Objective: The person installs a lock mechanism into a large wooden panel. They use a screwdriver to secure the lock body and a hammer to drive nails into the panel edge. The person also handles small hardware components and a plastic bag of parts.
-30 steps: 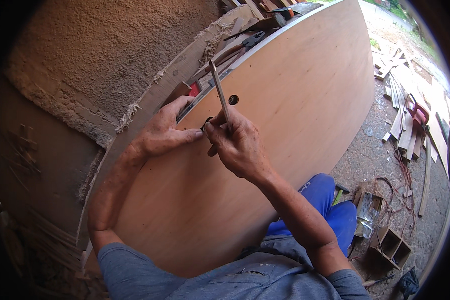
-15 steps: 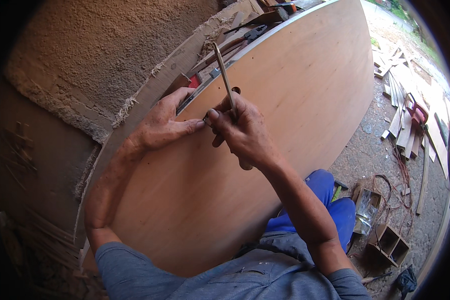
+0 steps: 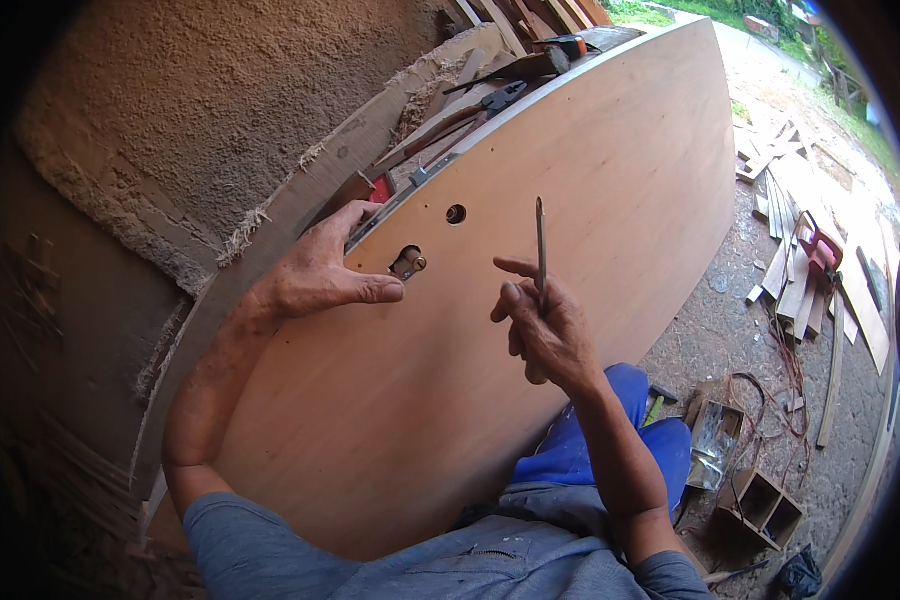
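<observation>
L hand [image 3: 315, 270] clamped on wooden door [image 3: 570, 190], left edge, thumb [image 3: 378, 290] nr lock cylinder [image 3: 419, 265] in cutout [image 3: 411, 250]; R hand [image 3: 552, 335], farther right, clamped round screwdriver [image 3: 541, 242], index finger [image 3: 516, 266] out.

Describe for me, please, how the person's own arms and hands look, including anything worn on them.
The left hand and right hand are bare, with no gloves, and no watch or bracelet shows. The forearms are uncovered too; greyish-blue short sleeves end above the elbows.
</observation>
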A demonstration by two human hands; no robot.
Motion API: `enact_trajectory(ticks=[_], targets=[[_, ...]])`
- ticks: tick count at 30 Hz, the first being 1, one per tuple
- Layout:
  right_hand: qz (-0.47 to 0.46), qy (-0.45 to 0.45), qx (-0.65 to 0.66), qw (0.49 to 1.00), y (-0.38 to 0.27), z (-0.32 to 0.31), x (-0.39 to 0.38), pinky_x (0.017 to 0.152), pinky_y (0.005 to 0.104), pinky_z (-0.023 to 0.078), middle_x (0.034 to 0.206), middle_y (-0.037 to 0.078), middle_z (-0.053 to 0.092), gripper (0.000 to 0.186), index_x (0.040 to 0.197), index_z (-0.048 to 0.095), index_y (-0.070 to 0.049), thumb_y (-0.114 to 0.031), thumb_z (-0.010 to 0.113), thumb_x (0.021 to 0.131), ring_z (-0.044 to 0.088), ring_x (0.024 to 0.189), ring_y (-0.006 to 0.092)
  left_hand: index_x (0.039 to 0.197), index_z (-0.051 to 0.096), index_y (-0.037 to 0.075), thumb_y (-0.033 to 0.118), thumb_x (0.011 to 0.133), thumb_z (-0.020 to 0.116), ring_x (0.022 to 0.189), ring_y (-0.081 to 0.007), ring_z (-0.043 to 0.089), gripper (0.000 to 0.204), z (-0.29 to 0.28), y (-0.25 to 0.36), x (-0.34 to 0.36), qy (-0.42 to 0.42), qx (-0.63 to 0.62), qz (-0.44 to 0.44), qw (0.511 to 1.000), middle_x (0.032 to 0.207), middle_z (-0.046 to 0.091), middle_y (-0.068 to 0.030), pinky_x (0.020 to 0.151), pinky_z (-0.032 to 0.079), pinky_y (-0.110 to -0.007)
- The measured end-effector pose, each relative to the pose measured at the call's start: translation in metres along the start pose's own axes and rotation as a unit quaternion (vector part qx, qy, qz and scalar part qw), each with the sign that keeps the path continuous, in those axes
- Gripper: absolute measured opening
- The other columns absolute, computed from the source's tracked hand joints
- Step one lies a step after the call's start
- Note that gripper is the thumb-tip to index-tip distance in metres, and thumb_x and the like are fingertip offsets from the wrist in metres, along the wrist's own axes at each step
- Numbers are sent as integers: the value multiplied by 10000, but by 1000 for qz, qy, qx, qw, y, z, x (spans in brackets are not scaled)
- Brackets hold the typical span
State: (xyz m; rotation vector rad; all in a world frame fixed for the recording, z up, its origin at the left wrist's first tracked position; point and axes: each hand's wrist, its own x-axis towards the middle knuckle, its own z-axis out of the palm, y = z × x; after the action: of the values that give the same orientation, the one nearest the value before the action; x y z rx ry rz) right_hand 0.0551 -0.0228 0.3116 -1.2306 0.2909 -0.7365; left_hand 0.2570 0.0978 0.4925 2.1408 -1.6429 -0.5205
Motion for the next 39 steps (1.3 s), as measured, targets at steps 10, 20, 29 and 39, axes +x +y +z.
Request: enact_trajectory(ticks=[10,20,29,39], targets=[[286,187,-573,745,228,-320,-150,801,540,556,1004,219,731,220,1030,725,-68,-226,599,944,706,945,430,1400,410,-45,471,818,842,1250,-221,527,890,21,17,-8,-5,-71,-59,996,1300,529,-139,1033,475,-399],[318,-116,-721,605,320,-407,-150,817,414,602,1065,116,763,213,972,781,-120,-185,582,933,742,999,294,1412,414,-45,429,767,893,1199,-195,550,933,24,28,-10,32,-47,-100,993,1258,569,-111,1005,478,-354],[314,-212,-736,561,382,-437,-139,865,410,572,1092,123,751,248,1037,771,-110,-238,612,897,721,1054,281,1302,522,-29,361,704,943,1121,-202,603,829,13,48,-1,9,32,-145,989,1162,669,-143,988,473,-355],[316,-266,-755,509,379,-441,-103,839,420,592,1067,131,758,306,1154,727,-152,-263,656,878,735,1001,280,1327,517,-19,306,710,948,1174,-217,605,820,15,34,-14,11,63,-110,992,1214,658,-141,1010,479,-367]])
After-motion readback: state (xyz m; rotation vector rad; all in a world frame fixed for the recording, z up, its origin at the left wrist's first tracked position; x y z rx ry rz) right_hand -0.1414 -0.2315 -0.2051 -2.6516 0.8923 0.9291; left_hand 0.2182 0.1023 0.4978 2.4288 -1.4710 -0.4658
